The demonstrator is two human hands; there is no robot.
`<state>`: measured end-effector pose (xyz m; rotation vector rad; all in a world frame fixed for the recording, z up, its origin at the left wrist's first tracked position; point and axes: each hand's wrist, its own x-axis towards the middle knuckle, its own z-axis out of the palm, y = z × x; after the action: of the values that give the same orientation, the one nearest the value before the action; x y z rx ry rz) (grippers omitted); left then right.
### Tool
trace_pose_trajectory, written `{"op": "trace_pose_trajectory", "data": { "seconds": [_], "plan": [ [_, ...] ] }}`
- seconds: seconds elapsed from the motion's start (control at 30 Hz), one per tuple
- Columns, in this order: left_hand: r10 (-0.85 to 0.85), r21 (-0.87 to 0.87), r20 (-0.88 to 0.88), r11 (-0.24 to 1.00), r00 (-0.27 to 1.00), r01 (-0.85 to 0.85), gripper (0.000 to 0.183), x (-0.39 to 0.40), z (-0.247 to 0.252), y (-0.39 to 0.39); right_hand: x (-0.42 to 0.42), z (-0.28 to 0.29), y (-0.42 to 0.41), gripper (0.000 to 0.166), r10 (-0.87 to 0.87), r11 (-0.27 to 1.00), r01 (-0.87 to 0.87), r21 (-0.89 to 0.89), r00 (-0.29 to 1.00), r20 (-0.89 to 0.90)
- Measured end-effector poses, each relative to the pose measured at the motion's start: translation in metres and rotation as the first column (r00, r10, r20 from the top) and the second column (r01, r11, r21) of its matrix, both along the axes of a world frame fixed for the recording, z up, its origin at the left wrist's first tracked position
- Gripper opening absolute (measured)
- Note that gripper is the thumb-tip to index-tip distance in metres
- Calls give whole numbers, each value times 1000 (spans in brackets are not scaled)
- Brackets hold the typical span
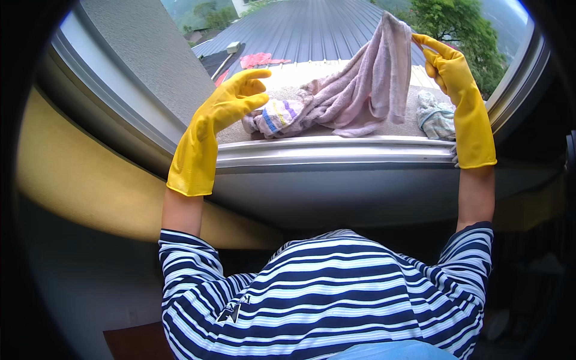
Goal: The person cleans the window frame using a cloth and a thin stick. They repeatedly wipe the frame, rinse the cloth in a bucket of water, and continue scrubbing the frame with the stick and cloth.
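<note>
In a yellow rubber glove, my right hand [450, 72] pinches the edge of a mauve terry towel [378, 76] near its raised top corner. The towel hangs in folds down to the outer window ledge [229, 132]. At its left, a bunched pale cloth part with blue, yellow and purple stripes [279, 114] rests on the ledge; whether it belongs to the same towel I cannot tell. My left hand [229, 99], also gloved in yellow, is held just above and left of that striped part, fingers apart and nothing in them.
A crumpled pale blue-and-white cloth [436, 117] lies on the ledge by my right wrist. The metal window track [337, 146] runs across before me, with a grey wall [135, 54] at left. Beyond are a corrugated metal roof [310, 27], a pink cloth-like piece [256, 60] and trees [454, 22].
</note>
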<state>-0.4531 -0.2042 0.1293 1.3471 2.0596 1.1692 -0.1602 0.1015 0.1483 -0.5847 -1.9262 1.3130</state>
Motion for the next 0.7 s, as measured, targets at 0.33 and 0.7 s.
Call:
{"op": "trace_pose_trajectory", "data": {
  "seconds": [0.33, 0.7],
  "plan": [
    [129, 35, -259, 992, 957, -124, 19, -8, -52, 41, 8, 50, -63, 32, -632, 756, -42, 653, 211, 746],
    [-442, -81, -314, 894, 840, 441, 44, 116, 65, 193, 127, 38, -113, 29, -295, 447, 585, 677, 811, -506]
  ]
}}
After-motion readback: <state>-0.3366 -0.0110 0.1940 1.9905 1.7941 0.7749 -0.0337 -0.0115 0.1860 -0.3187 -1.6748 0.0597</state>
